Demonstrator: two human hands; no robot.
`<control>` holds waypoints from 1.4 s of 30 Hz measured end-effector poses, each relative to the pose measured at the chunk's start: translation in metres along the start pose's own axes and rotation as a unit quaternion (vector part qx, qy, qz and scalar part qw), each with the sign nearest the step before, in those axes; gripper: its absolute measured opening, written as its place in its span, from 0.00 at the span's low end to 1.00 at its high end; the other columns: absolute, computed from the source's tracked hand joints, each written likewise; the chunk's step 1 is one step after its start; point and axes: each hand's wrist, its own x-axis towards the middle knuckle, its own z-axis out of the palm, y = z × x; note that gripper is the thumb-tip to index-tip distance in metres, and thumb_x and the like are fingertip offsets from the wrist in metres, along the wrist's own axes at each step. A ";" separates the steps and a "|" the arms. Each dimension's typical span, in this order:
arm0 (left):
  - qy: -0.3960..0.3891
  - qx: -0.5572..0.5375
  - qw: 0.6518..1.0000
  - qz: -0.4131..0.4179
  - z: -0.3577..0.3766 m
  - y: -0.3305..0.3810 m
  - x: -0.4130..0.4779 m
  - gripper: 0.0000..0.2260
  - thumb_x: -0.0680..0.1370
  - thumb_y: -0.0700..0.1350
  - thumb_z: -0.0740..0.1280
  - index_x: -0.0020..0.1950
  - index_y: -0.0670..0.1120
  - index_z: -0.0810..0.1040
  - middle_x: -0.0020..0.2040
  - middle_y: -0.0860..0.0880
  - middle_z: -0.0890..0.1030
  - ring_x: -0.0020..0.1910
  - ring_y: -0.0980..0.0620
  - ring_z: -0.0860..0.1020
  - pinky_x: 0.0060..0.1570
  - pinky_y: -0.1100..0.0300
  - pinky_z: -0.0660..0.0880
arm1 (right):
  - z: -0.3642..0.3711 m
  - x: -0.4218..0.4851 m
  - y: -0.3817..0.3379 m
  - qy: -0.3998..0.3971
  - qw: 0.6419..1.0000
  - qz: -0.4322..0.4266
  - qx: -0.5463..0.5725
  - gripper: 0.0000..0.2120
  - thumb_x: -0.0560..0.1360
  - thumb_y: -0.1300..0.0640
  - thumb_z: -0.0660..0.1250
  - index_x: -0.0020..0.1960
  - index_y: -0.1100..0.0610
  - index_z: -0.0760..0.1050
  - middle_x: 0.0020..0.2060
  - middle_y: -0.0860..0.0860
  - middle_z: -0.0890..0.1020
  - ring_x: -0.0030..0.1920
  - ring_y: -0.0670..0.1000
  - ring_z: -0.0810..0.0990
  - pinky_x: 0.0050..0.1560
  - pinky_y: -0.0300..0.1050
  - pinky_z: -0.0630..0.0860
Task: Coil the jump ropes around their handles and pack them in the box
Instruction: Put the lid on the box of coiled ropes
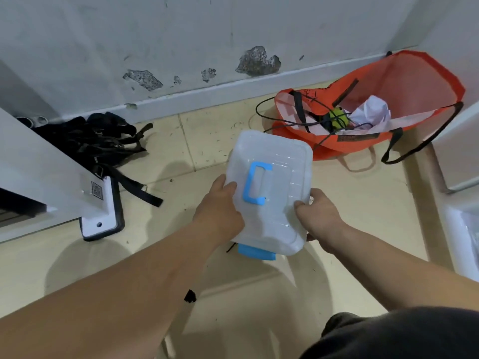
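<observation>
Head view: the left hand (220, 203) and right hand (318, 213) are grasping the lidded box (272, 156) at centre, fingers curling over its 9 and 3 o'clock edges. A black end (230, 248) is poking out beside the blue latch (256, 252) at 6 o'clock, so ropes are probably lying inside, and closing is calling for tucking that in before latching. Thin black cords (290, 123) are trailing from the orange bag (404, 81) at 2 o'clock, well apart.

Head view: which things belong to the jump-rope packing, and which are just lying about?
Job: translucent plastic box with blue handle, gripped by left hand and right hand.
Lying about: orange fabric bag, green ball, crumpled white paper, black strapped gear.
</observation>
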 end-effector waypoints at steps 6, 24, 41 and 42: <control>-0.057 0.177 0.982 0.013 0.008 0.007 -0.012 0.40 0.79 0.54 0.63 0.83 0.50 0.42 0.81 0.51 0.31 0.77 0.45 0.60 0.64 0.51 0.73 | -0.010 0.000 0.008 -0.051 0.996 0.034 0.066 0.14 0.82 0.56 0.63 0.64 0.41 0.69 0.51 0.53 0.82 0.42 0.61 0.86 0.35 0.60 0.85; -0.010 0.388 0.920 0.058 0.038 -0.001 -0.020 0.56 0.71 0.62 0.71 0.80 0.38 0.37 0.78 0.32 0.33 0.77 0.35 0.56 0.66 0.49 0.72 | -0.019 0.008 0.021 -0.114 0.990 0.005 0.078 0.12 0.84 0.48 0.61 0.62 0.31 0.67 0.48 0.57 0.85 0.33 0.59 0.81 0.34 0.57 0.85; -0.043 0.165 0.985 0.000 0.027 0.003 -0.025 0.56 0.69 0.74 0.67 0.83 0.50 0.40 0.79 0.51 0.28 0.72 0.43 0.68 0.64 0.49 0.74 | -0.003 -0.015 0.032 -0.155 0.987 0.026 0.036 0.26 0.78 0.47 0.73 0.68 0.46 0.62 0.54 0.59 0.81 0.31 0.59 0.82 0.38 0.62 0.85; -0.016 0.091 0.996 -0.005 0.031 -0.005 -0.027 0.51 0.72 0.71 0.67 0.83 0.53 0.43 0.80 0.55 0.31 0.76 0.46 0.64 0.68 0.51 0.71 | -0.003 -0.015 0.032 -0.157 0.987 0.026 0.021 0.25 0.78 0.46 0.72 0.68 0.47 0.60 0.52 0.60 0.81 0.30 0.59 0.82 0.38 0.61 0.85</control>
